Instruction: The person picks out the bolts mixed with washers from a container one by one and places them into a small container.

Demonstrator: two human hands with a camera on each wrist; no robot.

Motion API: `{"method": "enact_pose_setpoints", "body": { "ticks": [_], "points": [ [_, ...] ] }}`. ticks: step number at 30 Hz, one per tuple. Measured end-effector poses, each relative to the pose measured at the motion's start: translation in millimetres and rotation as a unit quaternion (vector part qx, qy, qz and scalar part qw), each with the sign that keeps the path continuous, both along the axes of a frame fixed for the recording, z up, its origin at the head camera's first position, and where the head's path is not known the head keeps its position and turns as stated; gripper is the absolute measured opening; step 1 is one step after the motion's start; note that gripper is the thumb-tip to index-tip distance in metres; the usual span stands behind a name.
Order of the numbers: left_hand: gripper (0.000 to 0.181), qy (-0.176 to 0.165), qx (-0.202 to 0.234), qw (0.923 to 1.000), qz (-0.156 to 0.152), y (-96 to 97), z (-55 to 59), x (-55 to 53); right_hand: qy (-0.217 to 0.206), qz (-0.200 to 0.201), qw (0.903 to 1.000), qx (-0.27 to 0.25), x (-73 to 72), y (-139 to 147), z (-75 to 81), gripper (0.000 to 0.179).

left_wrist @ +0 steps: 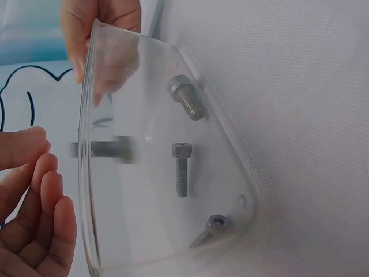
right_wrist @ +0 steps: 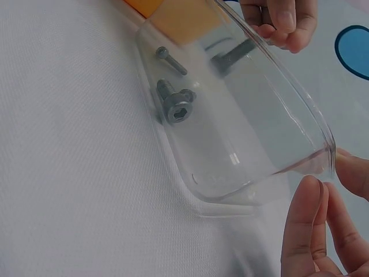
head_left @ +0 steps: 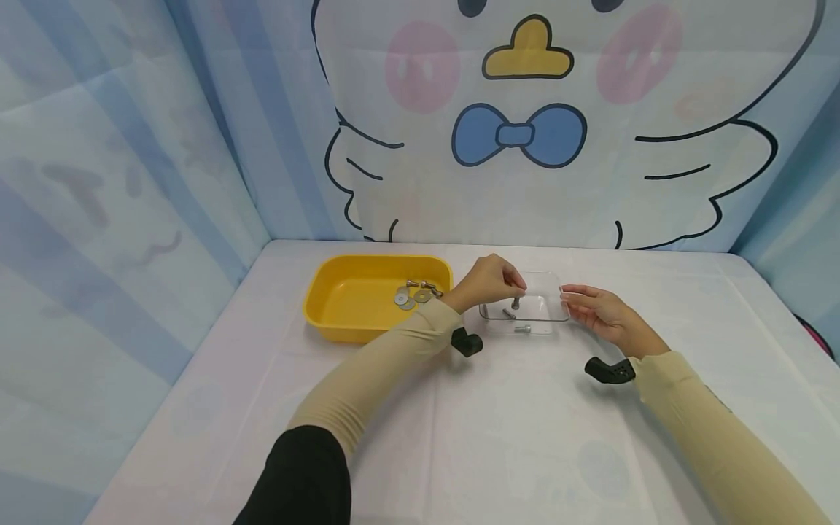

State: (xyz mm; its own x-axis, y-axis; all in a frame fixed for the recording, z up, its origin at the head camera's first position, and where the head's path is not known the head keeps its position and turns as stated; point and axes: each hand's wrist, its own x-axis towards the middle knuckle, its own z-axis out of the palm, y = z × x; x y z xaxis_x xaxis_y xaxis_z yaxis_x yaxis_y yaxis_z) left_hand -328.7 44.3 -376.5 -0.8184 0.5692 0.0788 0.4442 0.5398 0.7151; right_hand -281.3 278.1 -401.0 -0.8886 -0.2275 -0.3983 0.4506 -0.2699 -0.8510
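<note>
A clear plastic box (head_left: 551, 292) stands on the white table, its near corner and walls seen through in both wrist views. Several socket-head bolts (left_wrist: 182, 167) lie on its floor. One more bolt (left_wrist: 109, 149), blurred, is in the air inside the box, head downward, just below the fingertips of my left hand (head_left: 492, 281). That hand hovers over the box's left side with loosely curled fingers, and a gap shows between them and the bolt in the left wrist view. My right hand (head_left: 604, 313) pinches the box's rim at the right side between thumb and fingers.
A yellow tray (head_left: 315, 306) sits left of the box, with several bolts (head_left: 426, 284) and flat washers (head_left: 402, 297) at its right end. My left forearm passes over the tray's near right corner. Printed cloth curtains (head_left: 420, 182) hang behind and beside the table.
</note>
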Motion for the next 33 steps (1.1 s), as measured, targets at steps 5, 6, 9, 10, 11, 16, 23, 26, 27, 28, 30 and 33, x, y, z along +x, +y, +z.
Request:
{"method": "enact_pose_setpoints", "body": {
  "ticks": [5,6,9,10,11,16,23,26,27,28,30,33],
  "points": [
    [0.012,-0.002,-0.006,1.0,-0.006,-1.1,1.0,0.4,0.001,0.001,1.0,-0.002,0.3,-0.3,0.0,0.015],
    [0.013,-0.005,-0.008,0.9999,-0.007,-1.5,1.5,0.4,0.002,0.002,1.0,-0.001,0.9,-0.5,0.3,0.015],
    [0.018,-0.015,-0.015,0.9997,-0.01,-3.5,2.9,0.8,0.002,0.005,1.0,-0.003,2.4,-0.3,0.8,0.017],
    [0.02,-0.018,-0.018,0.9996,-0.011,-4.5,3.6,0.9,0.001,0.005,1.0,-0.004,2.8,-0.2,0.9,0.018],
    [0.022,-0.018,-0.019,0.9996,-0.012,-5.5,4.2,0.9,-0.001,0.002,1.0,-0.005,2.8,-0.4,0.9,0.017],
    [0.027,-0.023,-0.014,0.9995,-0.015,-12.9,7.8,1.2,-0.011,-0.008,0.9998,-0.013,2.3,-1.4,1.2,0.014],
    [0.029,-0.04,-0.003,0.9992,-0.007,-21.4,12.0,2.1,-0.013,-0.012,0.9998,-0.009,1.2,-2.0,1.1,0.015],
    [0.031,-0.066,0.015,0.9977,0.001,-23.9,13.1,2.1,-0.012,-0.017,0.9998,0.003,-0.2,-2.6,0.9,0.015],
    [0.031,-0.073,0.021,0.9971,0.005,-24.6,13.4,2.0,-0.013,-0.018,0.9997,0.005,-0.4,-2.8,1.0,0.015],
    [0.031,-0.081,0.029,0.9963,0.009,-25.4,13.8,2.0,-0.012,-0.017,0.9998,0.007,-0.6,-2.9,1.0,0.016],
    [0.03,-0.095,0.04,0.9945,0.018,-26.9,14.5,2.0,-0.013,-0.019,0.9997,0.012,-0.8,-3.1,1.2,0.016],
    [0.03,-0.103,0.054,0.9929,0.026,-29.3,15.1,1.4,-0.014,-0.018,0.9997,0.011,-0.8,-3.6,1.7,0.017]
  ]
}}
